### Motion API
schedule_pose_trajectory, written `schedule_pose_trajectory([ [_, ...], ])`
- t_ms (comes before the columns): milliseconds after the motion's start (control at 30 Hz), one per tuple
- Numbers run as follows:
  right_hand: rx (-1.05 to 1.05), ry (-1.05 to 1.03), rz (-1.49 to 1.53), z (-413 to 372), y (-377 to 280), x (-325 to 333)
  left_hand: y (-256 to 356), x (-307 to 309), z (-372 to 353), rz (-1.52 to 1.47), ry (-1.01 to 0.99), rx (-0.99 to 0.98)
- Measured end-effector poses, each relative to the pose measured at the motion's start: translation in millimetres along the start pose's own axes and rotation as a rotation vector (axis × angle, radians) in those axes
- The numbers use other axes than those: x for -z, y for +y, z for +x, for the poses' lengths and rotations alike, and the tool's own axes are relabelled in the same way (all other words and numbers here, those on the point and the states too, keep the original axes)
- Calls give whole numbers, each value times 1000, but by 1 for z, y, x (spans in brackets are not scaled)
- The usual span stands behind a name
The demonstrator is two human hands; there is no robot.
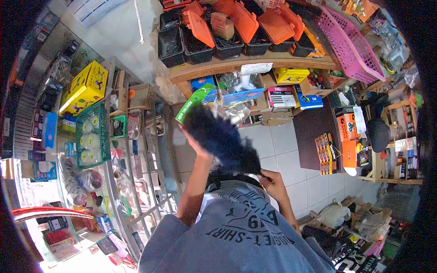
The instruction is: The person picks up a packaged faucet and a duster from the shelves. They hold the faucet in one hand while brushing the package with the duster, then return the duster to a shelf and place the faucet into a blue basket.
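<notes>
A dark, fluffy-looking blue-black bundle [218, 134], smeared by motion, is held up in front of my body. A green card [195, 102] with white lettering sticks out at its upper left end. My left hand [200, 148] grips the bundle from the left, thumb close to the card and most fingers hidden behind the dark mass. At the bundle's lower right end is my right hand [271, 182], its fingers curled together at waist height; I cannot tell what is pinched in them.
Ahead, a wooden shelf [255, 66] bears black bins with orange lids [195, 27] and a pink basket [350, 45]. On the left, a glass case holds a green basket [91, 136] and a yellow box [84, 86]. A dark brown board [314, 136] with boxes stands right of the tiled floor [289, 159].
</notes>
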State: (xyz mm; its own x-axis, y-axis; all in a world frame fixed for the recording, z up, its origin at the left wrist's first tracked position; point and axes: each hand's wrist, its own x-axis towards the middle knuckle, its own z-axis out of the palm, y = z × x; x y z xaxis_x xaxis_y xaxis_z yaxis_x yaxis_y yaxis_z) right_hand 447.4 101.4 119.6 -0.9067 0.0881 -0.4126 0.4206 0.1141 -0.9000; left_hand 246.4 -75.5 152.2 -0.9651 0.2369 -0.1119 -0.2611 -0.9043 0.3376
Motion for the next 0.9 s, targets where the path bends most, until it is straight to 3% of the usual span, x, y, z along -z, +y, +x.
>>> schedule_pose_trajectory([
  [100, -76, 21, -4, 2, -20, -3, 0, -17, -8, 80, 200, 27],
  [133, -77, 21, -5, 5, -20, -2, -6, 33, 9, 105, 50, -46],
  [167, 14, 5, -26, 8, -19, -2, -10, 44, 8, 105, 51, -45],
  [233, 106, -9, -47, 13, -25, -5, -9, 29, 0, -59, -159, -110],
  [267, 77, 40, 4, 15, -32, -9, -11, 3, 1, 247, 195, -288],
  [300, 47, 88, 54, 15, -35, -11, -8, 48, 11, -158, -219, -64],
  [367, 41, 10, 13, 17, -28, -2, -10, 85, 14, -282, -271, 37],
  [400, 35, -68, -25, 18, -24, 0, -15, 78, 9, 2, 87, -91],
  [433, 36, -69, -25, 19, -21, -1, -12, 80, 12, 2, 87, -92],
  [500, 35, 57, 69, 19, -19, -4, 1, 79, 23, -237, -452, 85],
  [600, -16, -22, -21, 16, -35, 2, -2, 57, 9, -591, -636, 237],
  [667, 54, -4, -11, 17, -33, 6, -5, 55, 1, 40, -280, -114],
  [700, 125, 18, 0, 17, -32, 7, -3, 55, 4, -79, -94, -17],
  [867, 43, 68, -18, 17, -37, 19, 4, 40, 10, -127, -346, 0],
  [900, 49, 37, -33, 16, -37, 24, 2, 29, 9, -49, -47, -69],
])
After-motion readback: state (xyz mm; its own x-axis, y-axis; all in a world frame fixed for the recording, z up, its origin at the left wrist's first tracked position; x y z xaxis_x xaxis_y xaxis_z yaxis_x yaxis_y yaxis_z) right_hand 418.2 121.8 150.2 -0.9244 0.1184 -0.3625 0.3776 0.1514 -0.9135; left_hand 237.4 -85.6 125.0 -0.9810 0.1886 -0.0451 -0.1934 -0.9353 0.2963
